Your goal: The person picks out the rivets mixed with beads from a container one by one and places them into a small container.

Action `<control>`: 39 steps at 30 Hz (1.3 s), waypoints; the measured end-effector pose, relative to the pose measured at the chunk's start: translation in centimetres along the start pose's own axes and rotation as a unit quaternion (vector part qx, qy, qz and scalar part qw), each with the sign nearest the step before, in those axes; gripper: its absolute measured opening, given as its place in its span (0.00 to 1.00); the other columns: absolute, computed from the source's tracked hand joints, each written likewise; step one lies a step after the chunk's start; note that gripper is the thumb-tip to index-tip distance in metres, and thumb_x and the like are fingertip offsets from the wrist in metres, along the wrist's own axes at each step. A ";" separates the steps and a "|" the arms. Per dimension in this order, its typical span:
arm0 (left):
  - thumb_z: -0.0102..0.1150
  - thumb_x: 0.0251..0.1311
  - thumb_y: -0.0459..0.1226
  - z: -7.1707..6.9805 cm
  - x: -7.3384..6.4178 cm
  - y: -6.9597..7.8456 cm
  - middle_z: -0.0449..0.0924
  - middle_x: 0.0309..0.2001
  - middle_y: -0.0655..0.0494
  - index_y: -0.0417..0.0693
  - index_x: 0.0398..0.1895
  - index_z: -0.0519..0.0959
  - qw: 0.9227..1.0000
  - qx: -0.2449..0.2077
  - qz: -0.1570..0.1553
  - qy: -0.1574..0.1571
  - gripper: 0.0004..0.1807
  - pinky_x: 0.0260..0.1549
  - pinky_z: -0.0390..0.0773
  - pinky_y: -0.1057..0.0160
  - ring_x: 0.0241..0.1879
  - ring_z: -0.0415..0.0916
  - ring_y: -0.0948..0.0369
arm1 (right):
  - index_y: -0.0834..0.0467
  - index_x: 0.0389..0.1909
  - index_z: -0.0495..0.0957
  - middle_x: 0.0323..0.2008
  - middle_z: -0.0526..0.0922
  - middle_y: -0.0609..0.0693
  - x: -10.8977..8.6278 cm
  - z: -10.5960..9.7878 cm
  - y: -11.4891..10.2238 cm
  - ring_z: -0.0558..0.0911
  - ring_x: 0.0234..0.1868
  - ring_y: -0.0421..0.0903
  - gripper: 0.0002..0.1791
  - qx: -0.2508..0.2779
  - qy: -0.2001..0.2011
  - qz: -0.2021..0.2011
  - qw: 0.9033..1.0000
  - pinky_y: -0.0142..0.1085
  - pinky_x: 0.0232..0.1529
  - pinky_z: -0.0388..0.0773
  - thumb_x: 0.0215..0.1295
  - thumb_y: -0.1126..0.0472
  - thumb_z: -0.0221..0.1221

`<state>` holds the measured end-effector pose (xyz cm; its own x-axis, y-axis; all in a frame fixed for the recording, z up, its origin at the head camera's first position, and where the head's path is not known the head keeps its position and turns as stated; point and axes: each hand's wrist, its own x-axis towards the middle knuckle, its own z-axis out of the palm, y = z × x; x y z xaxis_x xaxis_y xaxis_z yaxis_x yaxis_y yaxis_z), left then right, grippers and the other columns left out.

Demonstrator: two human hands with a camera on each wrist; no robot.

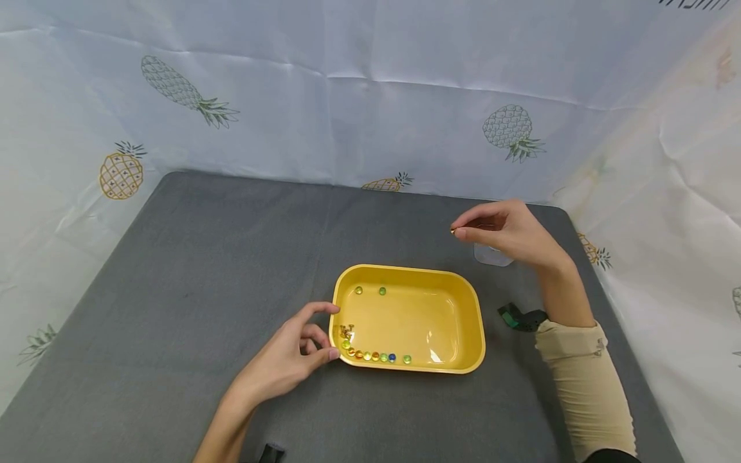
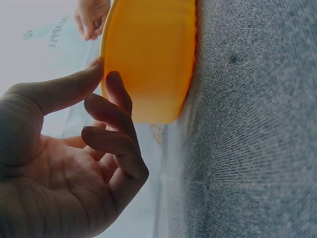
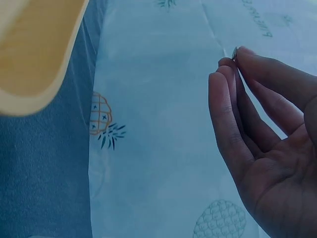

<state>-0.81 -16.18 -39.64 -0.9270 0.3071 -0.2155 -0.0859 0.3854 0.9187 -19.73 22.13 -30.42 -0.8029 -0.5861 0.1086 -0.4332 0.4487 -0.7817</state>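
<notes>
A yellow tray [image 1: 405,276] lies on the grey table. My left hand [image 1: 289,357] holds its left rim between thumb and fingers; in the left wrist view the thumb and fingertips meet at the rim of the yellow wall. Several glass marbles [image 1: 367,355] line the tray's near side, and two more lie near its far left. A small cluster of brass thumbtacks [image 1: 346,331] sits by the left wall. Up beyond the tray's far right corner, my right hand [image 1: 503,231] pinches a small brass thumbtack [image 3: 235,53] between thumb and fingertips, above the table.
Partly hidden under the right hand is a clear plastic container [image 1: 492,255]. A black and green object [image 1: 521,317] lies beside the right forearm, and a black object [image 1: 271,453] shows at the bottom edge. Pineapple-printed cloth [image 1: 347,96] hangs behind and along the sides.
</notes>
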 end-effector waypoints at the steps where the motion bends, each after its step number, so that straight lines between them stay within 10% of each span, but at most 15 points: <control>1: 0.73 0.69 0.35 0.0 0.0 0.0 0.84 0.35 0.54 0.48 0.76 0.68 1.000 -0.001 0.000 0.000 0.35 0.28 0.75 0.66 0.26 0.75 0.64 | 0.60 0.50 0.90 0.43 0.91 0.40 -0.1 -0.1 0.1 0.87 0.39 0.41 0.08 -0.004 0.007 0.005 1.000 0.30 0.39 0.83 0.73 0.67 0.69; 39: 0.73 0.68 0.34 0.0 -0.1 0.1 0.84 0.35 0.54 0.49 0.76 0.68 1.000 0.001 0.001 0.004 0.36 0.28 0.74 0.67 0.26 0.75 0.64 | 0.64 0.52 0.89 0.41 0.91 0.35 -1.6 -3.4 5.3 0.89 0.40 0.35 0.12 -0.027 0.118 0.092 0.988 0.25 0.43 0.83 0.72 0.64 0.70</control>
<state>-0.75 -16.15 -39.57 -0.9300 0.3011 -0.2109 -0.0829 0.3871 0.9183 -22.17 27.79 -32.66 -0.9402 -0.3210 0.1135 -0.2881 0.5724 -0.7677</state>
